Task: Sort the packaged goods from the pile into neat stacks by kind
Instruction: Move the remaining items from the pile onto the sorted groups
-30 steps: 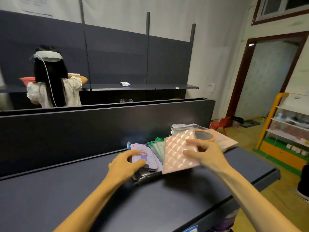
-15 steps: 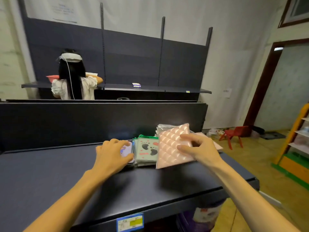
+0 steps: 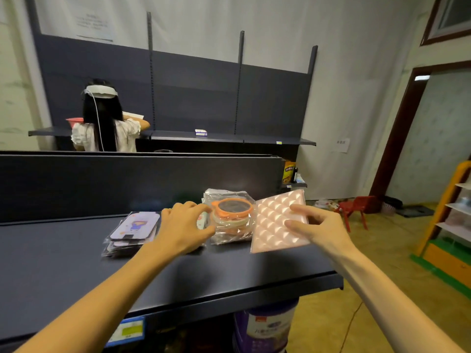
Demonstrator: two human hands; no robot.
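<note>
On the dark shelf (image 3: 76,276) in front of me, the goods sat in a short row. At the left lay a small stack of phone cases (image 3: 132,231) in clear sleeves, the top one pale purple with a cartoon figure printed on it. In the middle sat clear plastic bags (image 3: 230,217), crinkled and shiny, stacked one on another; the top bag held a round orange-rimmed thing with a dark centre (image 3: 232,207), and under it I could make out paler rings of the same shape. A silvery bag edge showed behind them.

My left hand (image 3: 183,228) lay between the phone cases and the bags, fingers curled down over a green-and-white packet (image 3: 202,219) that I could barely see; I could not tell whether it truly gripped it. My right hand (image 3: 319,229) held a pink quilted packet (image 3: 276,221), glossy with raised diamond puffs, thumb on its face and fingers behind the right edge. The packet stood tilted, its lower edge near the shelf, just right of the bags.

Beneath the shelf stood a purple-and-white tin (image 3: 267,329). Further back, a person (image 3: 107,126) with a white headband faced another shelf bearing a small box (image 3: 201,132). A red chair (image 3: 354,208) stood on the floor at right.
</note>
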